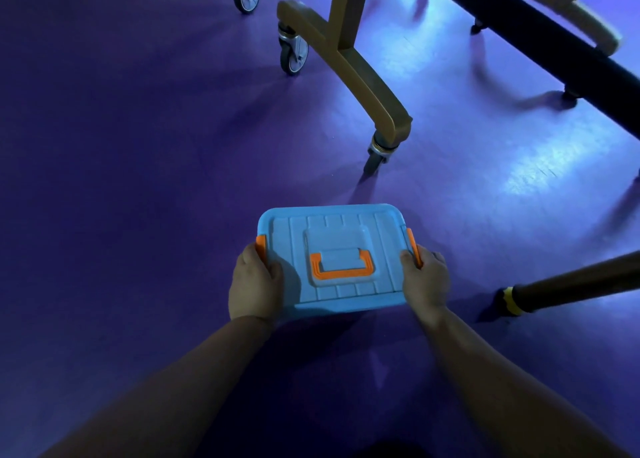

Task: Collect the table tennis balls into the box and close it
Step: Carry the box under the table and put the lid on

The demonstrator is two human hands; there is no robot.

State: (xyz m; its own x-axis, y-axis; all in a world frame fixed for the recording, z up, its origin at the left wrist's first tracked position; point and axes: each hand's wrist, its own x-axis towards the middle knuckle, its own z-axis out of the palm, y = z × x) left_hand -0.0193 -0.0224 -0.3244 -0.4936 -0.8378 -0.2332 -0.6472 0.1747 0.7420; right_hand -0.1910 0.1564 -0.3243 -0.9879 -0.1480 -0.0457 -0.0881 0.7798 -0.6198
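A light blue plastic box (346,229) sits low over the purple floor with its lid on; an orange handle (341,267) lies flat in the lid's middle. My left hand (254,284) grips the box's left side, thumb on the lid beside the orange left latch (260,244). On the other side, my right hand (426,279) grips the right edge with fingers curled at the orange right latch (412,244). No table tennis balls are visible; the inside of the box is hidden by the lid.
A wooden table leg frame (349,52) on castor wheels (292,54) stands ahead of the box. A dark table edge (554,52) runs across the upper right. At the right a dark pole with a yellow band (512,300) lies near the floor (138,180).
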